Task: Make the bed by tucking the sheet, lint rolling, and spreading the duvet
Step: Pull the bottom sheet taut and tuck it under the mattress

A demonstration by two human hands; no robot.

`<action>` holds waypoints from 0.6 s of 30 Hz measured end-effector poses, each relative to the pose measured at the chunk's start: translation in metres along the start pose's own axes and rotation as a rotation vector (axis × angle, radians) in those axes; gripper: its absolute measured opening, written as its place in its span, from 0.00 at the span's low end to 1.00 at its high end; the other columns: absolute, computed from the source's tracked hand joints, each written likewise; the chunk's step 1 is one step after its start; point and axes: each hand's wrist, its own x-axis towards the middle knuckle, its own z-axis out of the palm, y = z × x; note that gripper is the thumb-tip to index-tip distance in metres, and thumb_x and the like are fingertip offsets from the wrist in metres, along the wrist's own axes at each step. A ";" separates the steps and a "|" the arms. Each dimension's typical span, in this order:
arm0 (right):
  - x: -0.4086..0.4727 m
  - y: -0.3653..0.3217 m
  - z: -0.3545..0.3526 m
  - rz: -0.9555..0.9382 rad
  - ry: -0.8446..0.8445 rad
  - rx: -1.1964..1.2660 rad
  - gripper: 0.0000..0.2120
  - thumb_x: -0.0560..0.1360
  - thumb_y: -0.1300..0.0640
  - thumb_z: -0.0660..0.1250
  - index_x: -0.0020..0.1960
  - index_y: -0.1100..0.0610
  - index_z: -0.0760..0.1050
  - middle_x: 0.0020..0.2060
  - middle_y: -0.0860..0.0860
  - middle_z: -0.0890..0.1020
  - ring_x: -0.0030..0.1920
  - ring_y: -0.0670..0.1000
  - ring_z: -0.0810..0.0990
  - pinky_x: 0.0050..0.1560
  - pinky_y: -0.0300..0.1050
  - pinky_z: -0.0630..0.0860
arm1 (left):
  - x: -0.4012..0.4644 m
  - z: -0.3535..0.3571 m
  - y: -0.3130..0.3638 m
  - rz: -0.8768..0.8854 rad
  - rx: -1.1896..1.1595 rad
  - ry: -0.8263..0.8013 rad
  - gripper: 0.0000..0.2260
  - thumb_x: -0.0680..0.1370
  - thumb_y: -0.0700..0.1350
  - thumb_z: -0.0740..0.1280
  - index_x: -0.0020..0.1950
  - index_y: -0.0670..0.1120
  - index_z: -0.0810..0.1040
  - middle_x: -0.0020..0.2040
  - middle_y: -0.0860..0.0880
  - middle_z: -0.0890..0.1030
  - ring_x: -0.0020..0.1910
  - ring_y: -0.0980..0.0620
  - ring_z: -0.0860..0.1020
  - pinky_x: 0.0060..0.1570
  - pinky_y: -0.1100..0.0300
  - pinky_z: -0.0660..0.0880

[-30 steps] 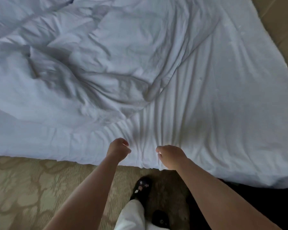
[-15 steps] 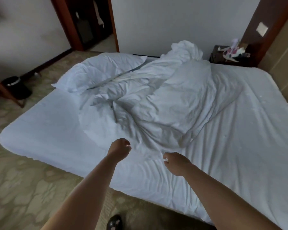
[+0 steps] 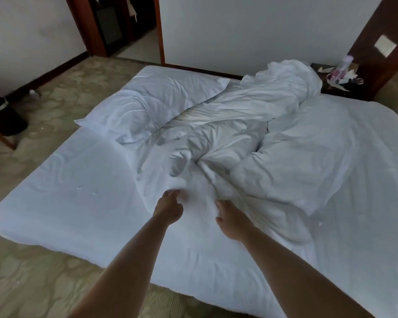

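A crumpled white duvet (image 3: 285, 161) lies bunched across the middle and far side of the bed. Under it, the white fitted sheet (image 3: 74, 193) covers the mattress, with bare stretches at the left and right. A white pillow (image 3: 152, 104) sits at the far left of the bed, partly under the duvet. My left hand (image 3: 169, 207) grips the duvet's near edge with curled fingers. Just to its right, my right hand (image 3: 231, 220) also holds that edge, fingers dug into the fabric. The cloth around both hands is blurred.
A dark nightstand (image 3: 345, 83) with cluttered small items stands at the bed's far right corner. A black bin (image 3: 2, 115) sits on the patterned carpet (image 3: 32, 271) at the left. An open doorway (image 3: 126, 28) lies beyond the bed.
My view rose from the bed's near edge to the whole bed. Both hands left the sheet edge, reached forward and took hold of the duvet's near edge.
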 end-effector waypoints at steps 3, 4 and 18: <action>0.034 -0.024 0.004 0.058 0.066 0.054 0.25 0.80 0.55 0.57 0.75 0.53 0.56 0.71 0.54 0.64 0.65 0.57 0.71 0.62 0.47 0.70 | 0.027 -0.006 -0.021 -0.013 -0.107 -0.021 0.28 0.78 0.41 0.64 0.77 0.48 0.58 0.74 0.42 0.61 0.70 0.45 0.65 0.66 0.59 0.63; 0.045 -0.032 0.007 0.068 0.076 0.073 0.26 0.80 0.55 0.57 0.76 0.52 0.56 0.71 0.54 0.64 0.65 0.57 0.71 0.62 0.48 0.70 | 0.034 -0.006 -0.028 -0.031 -0.167 -0.022 0.31 0.77 0.42 0.65 0.77 0.48 0.56 0.72 0.41 0.62 0.70 0.44 0.65 0.65 0.58 0.64; 0.227 -0.146 0.002 0.147 0.236 0.135 0.22 0.81 0.48 0.55 0.72 0.55 0.61 0.65 0.57 0.69 0.65 0.58 0.68 0.65 0.49 0.64 | 0.183 -0.123 -0.083 -0.051 -0.105 -0.012 0.32 0.77 0.39 0.64 0.78 0.48 0.53 0.73 0.44 0.66 0.70 0.44 0.67 0.66 0.56 0.67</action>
